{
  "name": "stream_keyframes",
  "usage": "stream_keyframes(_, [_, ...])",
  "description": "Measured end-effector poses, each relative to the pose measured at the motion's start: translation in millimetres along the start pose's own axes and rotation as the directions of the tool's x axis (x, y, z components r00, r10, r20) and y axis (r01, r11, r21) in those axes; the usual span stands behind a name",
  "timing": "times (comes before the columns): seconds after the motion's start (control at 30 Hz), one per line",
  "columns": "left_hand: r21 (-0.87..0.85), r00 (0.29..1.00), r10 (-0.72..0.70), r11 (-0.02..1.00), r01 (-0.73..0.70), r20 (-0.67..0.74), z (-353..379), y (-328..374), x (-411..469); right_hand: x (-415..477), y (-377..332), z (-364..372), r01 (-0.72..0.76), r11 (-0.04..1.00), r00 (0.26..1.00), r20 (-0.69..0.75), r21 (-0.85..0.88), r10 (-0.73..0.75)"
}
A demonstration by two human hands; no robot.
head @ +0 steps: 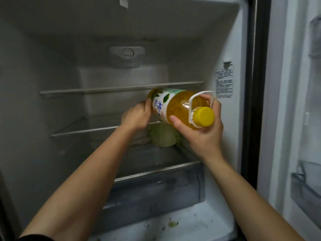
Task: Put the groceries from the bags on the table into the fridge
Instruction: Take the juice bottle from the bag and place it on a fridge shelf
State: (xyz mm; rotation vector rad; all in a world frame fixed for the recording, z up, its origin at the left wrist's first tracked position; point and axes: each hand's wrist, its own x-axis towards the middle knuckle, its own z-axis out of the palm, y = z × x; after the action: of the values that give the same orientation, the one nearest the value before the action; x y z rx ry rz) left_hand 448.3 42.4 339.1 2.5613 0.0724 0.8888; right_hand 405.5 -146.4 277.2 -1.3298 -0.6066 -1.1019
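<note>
One open fridge [52,49] with grey-white plastic walls fills the view; its door [295,119] stands open at the right. At the bottom is a clear plastic crisper drawer [156,192]. Above it are two glass shelves with metal front trims, the upper shelf [104,90] and the middle shelf [83,131].

Between these two shelves a large clear plastic bottle [178,108] of yellow liquid is held on its side. Its long axis runs from the base, deep and to the left, out to the neck, near and to the right. The base end lies beyond the middle shelf's front trim; whether the body rests on the glass cannot be told. The coming move is probably a push inward along that axis, with little clearance under the upper shelf.

A pale green round cabbage [164,136] sits beneath the middle shelf, directly below the bottle and out of its path. The right hand [203,134] is nearer the viewer and grips the neck end, fingers curled over the white carry handle [199,96]. The left hand [137,117] is deeper in and curls its fingers against the base end. The yellow screw cap [204,117] points outward.
</note>
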Motion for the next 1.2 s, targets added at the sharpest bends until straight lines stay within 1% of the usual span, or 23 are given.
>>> stream_keyframes(0.07, [0.202, 0.999, 0.018, 0.979, -0.010, -0.034, -2, -14, 5, 9, 11, 14, 0.006, 0.996, 0.999, 0.044, -0.093, -0.002])
stream_keyframes(0.13, [0.316, 0.999, 0.007, 0.949, 0.004, -0.035, -1, -31, 6, 22, 21, 29, -0.023, 0.984, 0.998, 0.053, -0.179, 0.033])
stream_keyframes(0.2, [0.360, 0.999, 0.004, 0.933, 0.012, -0.044, 2, -42, 8, 37, 35, 40, -0.065, 0.958, 0.994, 0.064, -0.278, 0.087])
stream_keyframes(0.3, [0.391, 0.998, 0.019, 0.920, 0.007, -0.064, 8, -45, 13, 50, 61, 49, -0.082, 0.851, 0.984, 0.095, -0.519, 0.153])
stream_keyframes(0.37, [0.412, 0.997, 0.012, 0.911, 0.018, -0.070, 12, -45, 15, 56, 74, 54, -0.135, 0.801, 0.975, 0.067, -0.583, 0.213])
stream_keyframes(0.47, [0.443, 0.997, 0.025, 0.897, 0.012, -0.079, 15, -48, 18, 65, 85, 65, -0.169, 0.752, 0.962, 0.060, -0.637, 0.267])
stream_keyframes(0.57, [0.457, 0.995, 0.042, 0.889, 0.005, -0.092, 17, -49, 21, 68, 91, 66, -0.150, 0.728, 0.941, 0.129, -0.669, 0.313])
stream_keyframes(0.63, [0.457, 0.992, 0.057, 0.889, -0.002, -0.108, 19, -50, 22, 65, 92, 61, -0.104, 0.775, 0.951, 0.166, -0.623, 0.262])
stream_keyframes(0.7, [0.458, 0.990, 0.067, 0.889, -0.003, -0.123, 20, -50, 21, 62, 91, 58, -0.057, 0.823, 0.970, 0.165, -0.565, 0.180])
stream_keyframes(0.73, [0.461, 0.989, 0.070, 0.888, -0.003, -0.128, 21, -50, 21, 62, 90, 58, -0.035, 0.821, 0.974, 0.164, -0.569, 0.155])
stream_keyframes(0.8, [0.466, 0.988, 0.074, 0.885, -0.003, -0.134, 21, -50, 21, 67, 88, 61, -0.009, 0.792, 0.971, 0.183, -0.611, 0.153])
stream_keyframes(0.87, [0.469, 0.988, 0.080, 0.883, -0.009, -0.131, 20, -49, 21, 76, 89, 68, -0.006, 0.741, 0.950, 0.226, -0.671, 0.213])
stream_keyframes(0.93, [0.471, 0.990, 0.079, 0.882, -0.013, -0.121, 19, -49, 20, 87, 91, 74, -0.039, 0.665, 0.910, 0.248, -0.746, 0.332])
stream_keyframes(1.03, [0.468, 0.990, 0.077, 0.884, -0.012, -0.120, 18, -48, 19, 101, 95, 82, -0.159, 0.582, 0.844, 0.197, -0.797, 0.499])
stream_keyframes(1.1, [0.472, 0.991, 0.069, 0.882, -0.005, -0.119, 18, -48, 19, 103, 100, 84, -0.185, 0.555, 0.834, 0.169, -0.811, 0.525])
stream_keyframes(1.2, [0.468, 0.991, 0.056, 0.884, 0.007, -0.121, 16, -45, 17, 98, 103, 83, -0.164, 0.546, 0.860, 0.152, -0.822, 0.487])
